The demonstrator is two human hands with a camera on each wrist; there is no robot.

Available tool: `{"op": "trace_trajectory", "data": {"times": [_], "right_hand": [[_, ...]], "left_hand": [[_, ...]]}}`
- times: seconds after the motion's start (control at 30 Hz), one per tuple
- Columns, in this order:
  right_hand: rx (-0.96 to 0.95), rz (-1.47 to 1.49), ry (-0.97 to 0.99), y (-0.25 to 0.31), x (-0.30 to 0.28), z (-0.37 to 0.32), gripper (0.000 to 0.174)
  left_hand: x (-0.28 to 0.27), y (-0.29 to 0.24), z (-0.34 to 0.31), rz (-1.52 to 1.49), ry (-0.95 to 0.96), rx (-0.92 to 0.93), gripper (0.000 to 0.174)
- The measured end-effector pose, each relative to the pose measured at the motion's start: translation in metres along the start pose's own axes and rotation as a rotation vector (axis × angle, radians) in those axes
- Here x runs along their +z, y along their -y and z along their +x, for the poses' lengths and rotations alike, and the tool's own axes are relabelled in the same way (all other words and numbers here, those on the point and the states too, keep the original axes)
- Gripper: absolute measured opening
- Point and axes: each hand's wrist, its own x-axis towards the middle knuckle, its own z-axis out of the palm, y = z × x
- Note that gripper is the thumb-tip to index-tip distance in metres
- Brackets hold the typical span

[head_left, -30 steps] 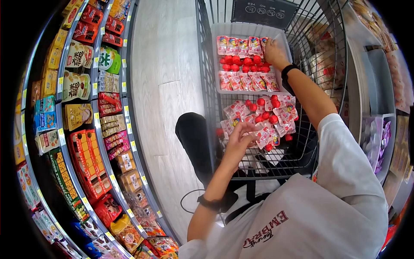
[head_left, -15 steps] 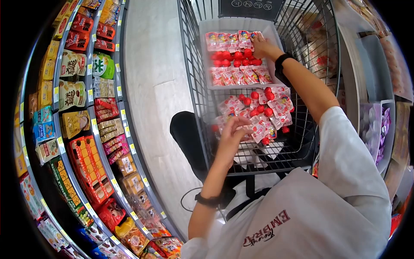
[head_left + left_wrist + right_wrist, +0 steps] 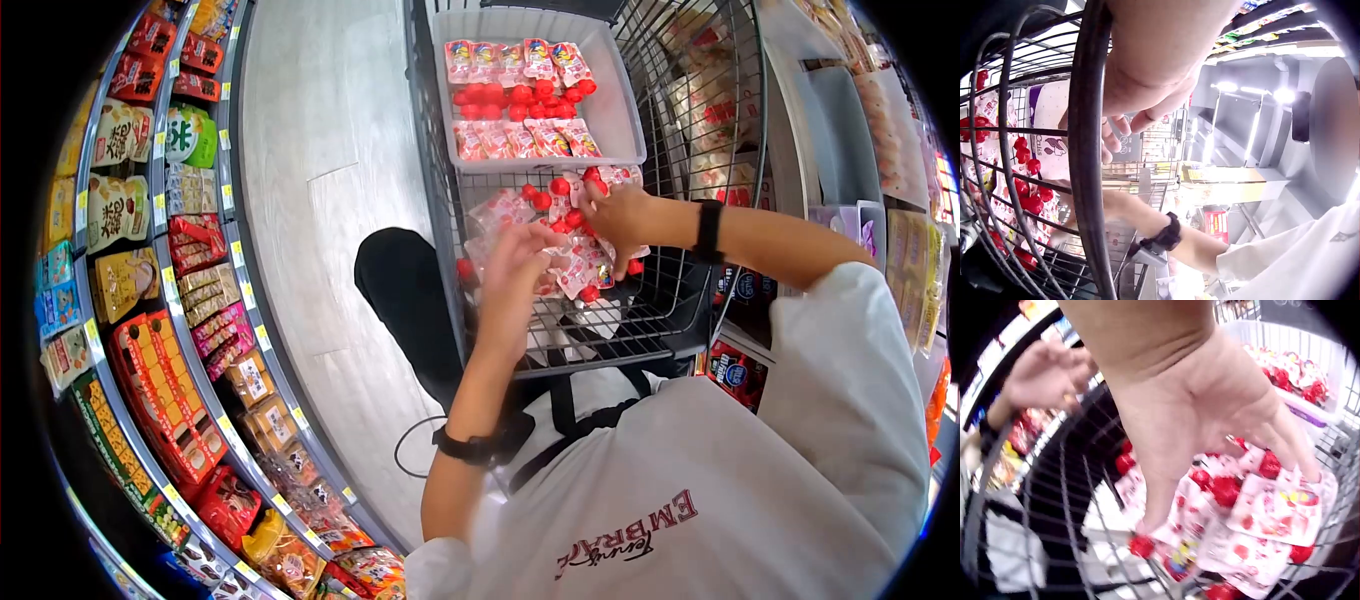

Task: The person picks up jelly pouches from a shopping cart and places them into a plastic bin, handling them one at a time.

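Note:
Pink-and-white spout pouches [image 3: 580,270] with red caps lie in a loose pile in the front of a wire shopping cart. My right hand [image 3: 618,222] is over this pile, its thumb and fingers spread; in the right wrist view the fingertips [image 3: 1304,465] are right at the pouches. Left of it my left hand [image 3: 515,262], blurred, hovers at the pile's left side with loosely bent fingers and nothing in them. Behind the pile, a translucent plastic bin [image 3: 632,110] holds two rows of the same pouches, caps facing inward to the middle.
The cart's wire wall [image 3: 690,110] rises along the right, and its front rim passes close by my left hand. Snack shelves [image 3: 228,200] line the left across a pale floor [image 3: 300,130]. More packaged goods [image 3: 905,270] stand at the right.
My right hand has left the bin's far right corner and come back toward me to the loose pile. The left hand stays near the pile. The view has shifted, so the cart sits further left.

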Motion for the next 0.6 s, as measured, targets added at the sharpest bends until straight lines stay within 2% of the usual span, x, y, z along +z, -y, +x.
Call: {"op": "trace_trajectory", "data": {"times": [0.03, 0.1, 0.13, 0.23, 0.37, 0.43, 0.47, 0.57, 0.6], "right_hand": [[-0.008, -0.012, 0.003, 0.000, 0.019, 0.012, 0.107], [0.195, -0.048, -0.105, -0.004, 0.040, 0.035, 0.110], [0.193, -0.057, -0.106, -0.004, 0.041, 0.041, 0.110], [0.254, -0.135, -0.336, -0.002, 0.052, 0.054, 0.104], [0.224, -0.157, -0.342, -0.013, 0.063, 0.069, 0.100], [0.205, 0.088, -0.372, -0.015, 0.057, 0.064, 0.099], [0.206, 0.078, -0.375, -0.016, 0.054, 0.061, 0.099], [0.229, 0.156, -0.428, -0.006, 0.049, 0.047, 0.101], [0.304, 0.133, -0.441, 0.001, 0.049, 0.044, 0.101]], "left_hand": [[0.001, 0.000, 0.000, 0.002, -0.004, -0.002, 0.025], [-0.001, 0.001, 0.003, 0.015, -0.003, 0.031, 0.022], [-0.002, 0.003, 0.004, 0.010, -0.007, 0.037, 0.022], [-0.002, 0.006, 0.004, 0.004, 0.003, 0.033, 0.020], [-0.003, 0.009, 0.005, 0.002, 0.016, 0.044, 0.021], [-0.003, 0.008, 0.004, -0.003, 0.014, 0.040, 0.021], [-0.003, 0.007, 0.005, -0.007, 0.015, 0.049, 0.021], [-0.002, 0.005, 0.002, 0.002, 0.004, 0.053, 0.022], [-0.002, 0.005, 0.002, -0.018, 0.005, 0.039, 0.022]]}}
